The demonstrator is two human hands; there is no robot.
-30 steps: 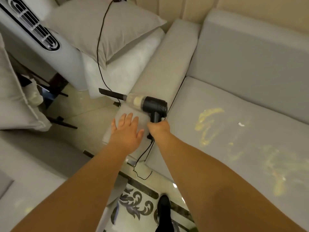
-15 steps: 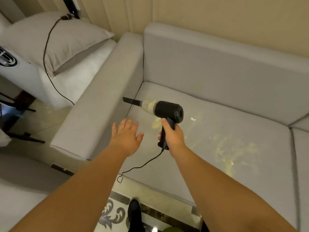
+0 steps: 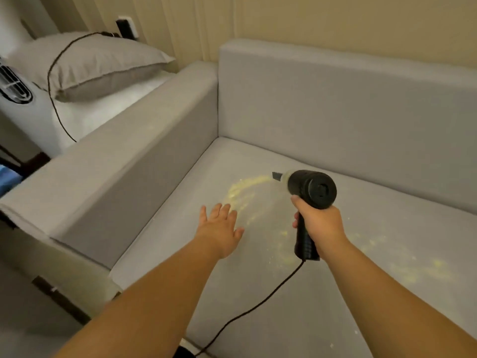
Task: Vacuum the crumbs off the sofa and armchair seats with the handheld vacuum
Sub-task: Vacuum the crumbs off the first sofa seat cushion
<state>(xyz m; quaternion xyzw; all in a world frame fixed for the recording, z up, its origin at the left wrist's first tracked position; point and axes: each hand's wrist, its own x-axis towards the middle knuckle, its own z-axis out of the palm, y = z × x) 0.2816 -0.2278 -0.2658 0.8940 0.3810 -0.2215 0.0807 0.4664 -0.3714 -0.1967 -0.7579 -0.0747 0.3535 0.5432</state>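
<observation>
Black handheld vacuum (image 3: 311, 192) gripped in right hand (image 3: 318, 224), nozzle at yellow crumbs (image 3: 245, 189)

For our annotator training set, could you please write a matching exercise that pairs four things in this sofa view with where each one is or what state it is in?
Things:
1. handheld vacuum
2. left hand
3. crumbs
4. pillow

Places or states:
A. scattered yellow over the sofa seat
B. open, fingers spread, above the seat
C. gripped by its handle in the right hand
D. lying beyond the sofa armrest, a black cord across it

Pairs: 1-C, 2-B, 3-A, 4-D
</observation>
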